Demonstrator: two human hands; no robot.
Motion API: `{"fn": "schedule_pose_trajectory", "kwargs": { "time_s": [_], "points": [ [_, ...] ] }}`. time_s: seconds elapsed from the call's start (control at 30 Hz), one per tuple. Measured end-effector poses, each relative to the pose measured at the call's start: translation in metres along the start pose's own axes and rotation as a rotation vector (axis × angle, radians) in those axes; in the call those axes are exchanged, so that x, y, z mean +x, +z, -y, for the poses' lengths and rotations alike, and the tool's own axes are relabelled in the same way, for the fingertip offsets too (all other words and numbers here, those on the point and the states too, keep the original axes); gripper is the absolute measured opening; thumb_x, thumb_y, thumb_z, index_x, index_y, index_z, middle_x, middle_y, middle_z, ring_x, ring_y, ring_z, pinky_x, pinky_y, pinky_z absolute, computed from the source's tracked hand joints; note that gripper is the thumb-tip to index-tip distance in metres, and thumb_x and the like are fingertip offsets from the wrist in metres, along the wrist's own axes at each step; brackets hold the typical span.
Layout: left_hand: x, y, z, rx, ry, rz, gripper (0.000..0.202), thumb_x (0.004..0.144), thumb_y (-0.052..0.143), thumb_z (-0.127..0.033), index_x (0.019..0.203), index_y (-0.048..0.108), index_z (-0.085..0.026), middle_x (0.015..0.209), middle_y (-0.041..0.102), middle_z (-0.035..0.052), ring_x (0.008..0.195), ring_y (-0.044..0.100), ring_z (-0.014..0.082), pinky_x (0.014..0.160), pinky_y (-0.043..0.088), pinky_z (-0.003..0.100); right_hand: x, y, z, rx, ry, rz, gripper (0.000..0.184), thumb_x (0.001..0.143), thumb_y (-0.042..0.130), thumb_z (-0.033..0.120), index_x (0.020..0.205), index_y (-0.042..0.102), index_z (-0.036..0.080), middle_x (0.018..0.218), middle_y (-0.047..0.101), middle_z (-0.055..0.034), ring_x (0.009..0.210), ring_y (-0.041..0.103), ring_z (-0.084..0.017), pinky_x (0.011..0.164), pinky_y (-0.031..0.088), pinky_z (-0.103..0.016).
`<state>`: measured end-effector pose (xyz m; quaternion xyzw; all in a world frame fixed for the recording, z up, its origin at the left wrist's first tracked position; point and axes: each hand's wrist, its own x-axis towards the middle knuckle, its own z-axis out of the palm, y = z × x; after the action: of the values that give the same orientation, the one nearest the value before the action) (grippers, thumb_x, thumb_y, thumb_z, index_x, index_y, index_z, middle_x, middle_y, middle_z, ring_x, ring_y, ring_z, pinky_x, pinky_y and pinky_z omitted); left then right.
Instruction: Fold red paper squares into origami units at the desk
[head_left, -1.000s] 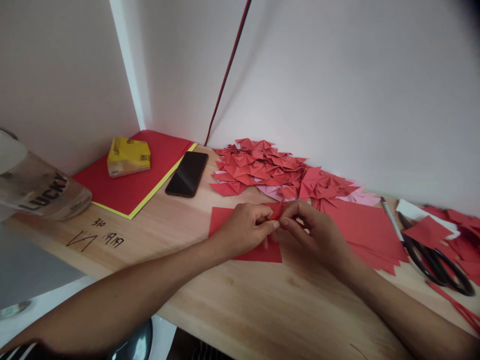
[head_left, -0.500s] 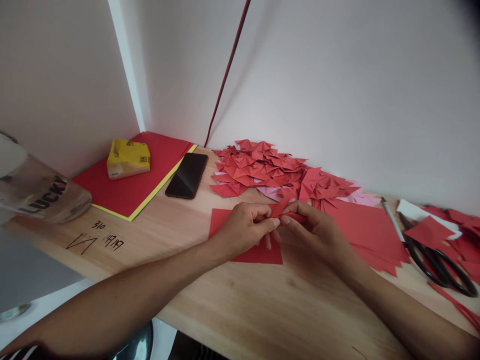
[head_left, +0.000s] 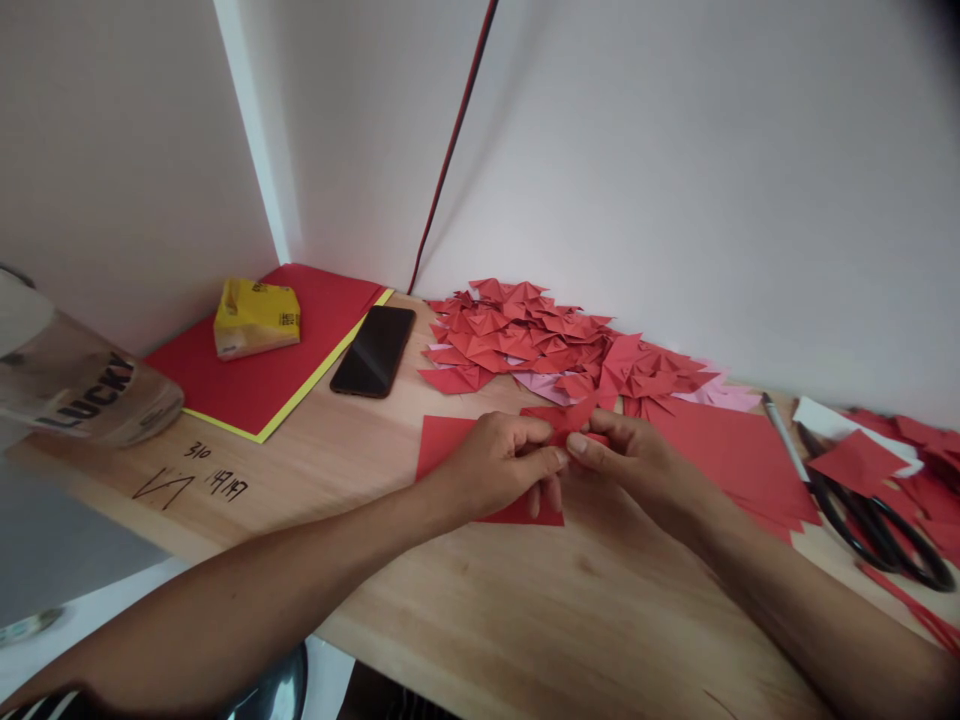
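Between my two hands is a small folded piece of red paper (head_left: 568, 416), partly covered by the fingers. My left hand (head_left: 510, 462) pinches its left side with thumb and index finger, the other fingers curled below. On the other side, my right hand (head_left: 619, 445) grips the paper between thumb and fingertips. Both hands hover just over a flat red paper square (head_left: 442, 437) on the wooden table (head_left: 450, 610). Behind them lies a heap of folded red paper pieces (head_left: 525, 335), with some pink ones among them.
Right of my hands are a stack of red paper squares (head_left: 735, 460), a pen (head_left: 785, 437) and black-handled scissors (head_left: 874, 520). To the left lie a phone (head_left: 373, 350), a yellow packet (head_left: 257, 318) on red and yellow sheets (head_left: 300, 375), and a clear bottle (head_left: 90, 385).
Both hands have shifted slightly down and right with the folded paper. More of the paper now shows above the left fingers, its flap turned lower. The other things stay put.
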<state>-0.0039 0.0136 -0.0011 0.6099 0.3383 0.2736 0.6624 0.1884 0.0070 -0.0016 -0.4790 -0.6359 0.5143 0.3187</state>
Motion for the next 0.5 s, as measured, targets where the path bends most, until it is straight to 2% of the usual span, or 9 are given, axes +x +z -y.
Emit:
{"fn": "schedule_pose_trajectory", "kwargs": {
  "time_s": [0.13,0.37,0.5],
  "points": [
    [0.0006,0.0007,0.0031,-0.024,-0.008,0.074,0.016,0.091,0.047,-0.019,0.079,0.056,-0.012,0.064,0.067,0.0041,0.045,0.057,0.0069,0.044,0.04,0.015,0.0008,0.0012,-0.0025,0.066,0.07,0.01,0.027,0.078,0.074,0.044,0.083,0.065,0.019,0.074,0.062,0.0005,0.069,0.058,-0.014,0.063,0.047,-0.026],
    [0.002,-0.0002,0.0085,-0.001,-0.028,0.096,0.017,0.09,0.049,-0.02,0.075,0.054,-0.013,0.059,0.065,0.0028,0.044,0.056,0.0079,0.044,0.044,0.017,0.0009,-0.0014,-0.0018,-0.102,-0.111,0.026,0.026,0.086,0.066,0.045,0.081,0.068,0.019,0.078,0.068,-0.003,0.074,0.063,-0.016,0.066,0.05,-0.028],
    [0.0027,-0.0011,0.0077,-0.023,-0.028,0.112,0.016,0.089,0.052,-0.022,0.076,0.057,-0.013,0.059,0.065,0.002,0.045,0.058,0.0084,0.045,0.045,0.017,-0.0001,-0.004,-0.0057,-0.054,-0.134,0.085,0.029,0.087,0.065,0.045,0.075,0.066,0.019,0.069,0.064,-0.0005,0.065,0.058,-0.013,0.06,0.047,-0.025]
  ]
}}
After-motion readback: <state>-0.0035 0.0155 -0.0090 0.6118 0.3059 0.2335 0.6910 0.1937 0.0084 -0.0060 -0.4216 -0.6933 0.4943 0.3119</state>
